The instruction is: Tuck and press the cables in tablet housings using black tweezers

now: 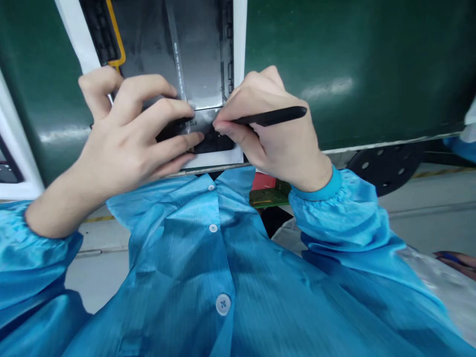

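Note:
An opened electronic device point(201, 64) with dark grey battery-like panels lies in a white frame point(239, 44), close to the near edge of the table. My left hand point(126, 134) rests over its lower left part, fingers spread and bent, fingertips touching the device. In my right hand point(278, 124) a slim black pen-like tool point(277, 116) is pinched between thumb and fingers. The tool's working tip is hidden by my fingertips, which sit at the device's lower right. A yellow strip point(119, 37) runs along the device's upper left side.
Green matting point(357, 59) covers the table. At the left edge stands another white frame point(22, 139) with a dark device point(9, 166). A round black seat with holes point(386, 166) is below the table at right. Another person's hand point(459, 263) shows at the right edge.

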Available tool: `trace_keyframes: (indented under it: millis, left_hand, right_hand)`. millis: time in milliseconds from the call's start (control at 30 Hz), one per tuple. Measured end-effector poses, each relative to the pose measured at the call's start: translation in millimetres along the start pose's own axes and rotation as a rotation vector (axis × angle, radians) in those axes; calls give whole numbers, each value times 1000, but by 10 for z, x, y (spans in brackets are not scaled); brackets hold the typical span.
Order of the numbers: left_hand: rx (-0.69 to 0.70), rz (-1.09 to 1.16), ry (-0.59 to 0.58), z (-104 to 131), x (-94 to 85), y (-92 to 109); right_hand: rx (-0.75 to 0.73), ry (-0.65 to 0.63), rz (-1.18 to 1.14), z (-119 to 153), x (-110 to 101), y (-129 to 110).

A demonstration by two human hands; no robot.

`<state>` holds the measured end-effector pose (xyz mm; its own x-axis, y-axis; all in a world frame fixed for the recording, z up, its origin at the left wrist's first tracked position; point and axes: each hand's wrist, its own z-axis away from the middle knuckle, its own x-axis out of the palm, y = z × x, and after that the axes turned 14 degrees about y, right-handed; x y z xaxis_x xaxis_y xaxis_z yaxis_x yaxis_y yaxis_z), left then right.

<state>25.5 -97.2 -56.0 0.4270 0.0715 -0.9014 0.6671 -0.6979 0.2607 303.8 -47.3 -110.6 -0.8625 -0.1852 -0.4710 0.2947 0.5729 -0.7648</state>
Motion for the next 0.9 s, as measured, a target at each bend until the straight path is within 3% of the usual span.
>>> trace_keyframes:
  millis: [100, 200, 400, 667, 800, 900]
  left_hand:
    - [101, -124, 3, 79, 53, 109]
    - [23, -143, 4, 105, 81, 188]
    - [44, -173, 51, 124, 138, 180]
    - [1, -115, 64, 148, 171, 156]
    - [-62, -61, 19, 137, 151, 184]
    - [-88, -66, -40, 129, 128, 192]
  right_hand:
    - [18, 28, -29, 30, 0, -2]
    - [49, 100, -133, 68, -2, -14]
    - [62, 95, -136, 94, -7, -50]
    - [-53, 93, -47, 76, 28, -48]
    - [-141, 26, 76, 60, 29, -72]
    - [-47, 46, -35, 68, 28, -65]
